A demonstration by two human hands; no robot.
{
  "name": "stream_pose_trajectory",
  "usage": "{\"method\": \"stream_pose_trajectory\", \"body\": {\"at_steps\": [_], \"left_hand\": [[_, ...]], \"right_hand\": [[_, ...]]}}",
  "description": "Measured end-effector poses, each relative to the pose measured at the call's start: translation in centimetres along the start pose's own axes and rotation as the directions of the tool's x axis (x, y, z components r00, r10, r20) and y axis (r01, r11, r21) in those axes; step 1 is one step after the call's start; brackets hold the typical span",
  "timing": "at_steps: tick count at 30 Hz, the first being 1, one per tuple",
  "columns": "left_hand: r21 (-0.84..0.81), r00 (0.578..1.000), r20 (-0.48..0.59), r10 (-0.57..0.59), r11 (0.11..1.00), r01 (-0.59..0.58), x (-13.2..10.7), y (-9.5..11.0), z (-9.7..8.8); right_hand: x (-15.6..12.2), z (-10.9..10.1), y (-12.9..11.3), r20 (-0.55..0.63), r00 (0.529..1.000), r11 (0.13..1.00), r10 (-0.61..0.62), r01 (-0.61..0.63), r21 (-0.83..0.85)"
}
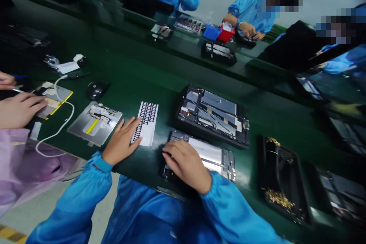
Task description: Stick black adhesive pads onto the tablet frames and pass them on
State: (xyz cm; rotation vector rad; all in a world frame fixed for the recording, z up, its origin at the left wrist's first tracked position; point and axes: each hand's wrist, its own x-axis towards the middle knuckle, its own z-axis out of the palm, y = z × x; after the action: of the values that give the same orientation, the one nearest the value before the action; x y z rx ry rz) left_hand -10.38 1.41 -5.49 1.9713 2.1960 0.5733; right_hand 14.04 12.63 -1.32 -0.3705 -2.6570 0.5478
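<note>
My left hand (122, 139) lies with fingers stretched out over the left edge of a white sheet of small black stickers (148, 122). An opened tablet-like device (210, 152), its silver battery and circuit boards exposed, lies near the table's front edge. Over its left end is my right hand (187, 164), fingers bent and drawn together, the tips at the board. Whatever they pinch is too small or hidden to make out. Just behind sits a black tray (240, 139) with more opened devices, cables and silver parts on top.
Left of my hand lies a silver panel (82, 124) with a yellow strip, near a black mouse (96, 90) and a white cable (73, 112). A co-worker's hands (21, 108) work at far left. At right stands a black tray (286, 183) with gold-coloured small parts. Other people sit opposite.
</note>
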Motion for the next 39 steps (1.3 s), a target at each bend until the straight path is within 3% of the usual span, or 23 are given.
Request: {"method": "stream_pose_trajectory", "body": {"at_steps": [4, 7, 14, 18, 21, 24, 26, 29, 32, 35, 37, 39], "left_hand": [[0.048, 1.0, -0.001, -0.022, 0.999, 0.022, -0.6, 0.1, 1.1], [0.059, 1.0, -0.009, -0.019, 0.998, 0.02, -0.9, 0.4, 1.3], [0.062, 1.0, -0.014, -0.021, 0.998, 0.021, -0.8, 0.2, 1.2], [0.064, 1.0, -0.018, -0.013, 0.998, 0.014, -0.8, -0.1, 1.2], [0.053, 1.0, -0.021, 0.015, 0.998, -0.014, -0.5, -0.5, 1.2], [0.021, 0.996, -0.052, 0.072, 0.997, -0.071, 0.0, -1.0, 1.0], [-0.025, 0.986, -0.136, 0.097, 0.995, -0.101, 0.2, -1.0, 0.8], [-0.108, 0.947, -0.31, 0.082, 0.987, -0.121, 0.0, 0.5, 0.3], [-0.2, 0.924, -0.379, 0.042, 0.972, -0.127, -0.7, 4.3, 0.2], [-0.208, 0.912, -0.331, 0.244, 0.923, -0.323, -1.2, 9.9, 1.1], [-0.219, 0.872, -0.275, 0.405, 0.857, -0.467, -1.1, 13.6, 2.2], [-0.258, 0.855, -0.25, 0.454, 0.82, -0.511, -0.9, 16.7, 3.6]], "right_hand": [[6.8, 2.8, 1.5, 0.231, 0.971, 0.99, 0.063, -0.032, -0.137], [9.5, 4.4, 2.1, 0.343, 0.929, 0.973, 0.141, -0.066, -0.22], [11.6, 6.6, 1.9, 0.356, 0.903, 0.961, 0.242, -0.172, -0.219], [12.1, 5.1, 1.6, 0.355, 0.893, 0.961, 0.276, -0.249, -0.12], [9.2, 1.1, 0.9, 0.281, 0.923, 0.954, 0.261, -0.291, 0.069], [3.0, -3.8, 0.1, 0.046, 0.967, 0.899, 0.252, -0.251, 0.358], [-2.1, -6.3, -0.2, -0.1, 0.941, 0.886, 0.322, -0.263, 0.382], [-9.4, -7.9, -0.1, -0.203, 0.852, 0.866, 0.482, -0.429, 0.256], [-14.6, -7.3, -0.2, -0.212, 0.806, 0.833, 0.552, -0.541, 0.112], [-17.0, -6.3, -0.8, -0.215, 0.831, 0.843, 0.513, -0.534, -0.056], [-17.5, -5.8, -1.1, -0.221, 0.86, 0.859, 0.461, -0.495, -0.133], [-17.6, -5.5, -1.0, -0.21, 0.883, 0.874, 0.42, -0.456, -0.171]]}}
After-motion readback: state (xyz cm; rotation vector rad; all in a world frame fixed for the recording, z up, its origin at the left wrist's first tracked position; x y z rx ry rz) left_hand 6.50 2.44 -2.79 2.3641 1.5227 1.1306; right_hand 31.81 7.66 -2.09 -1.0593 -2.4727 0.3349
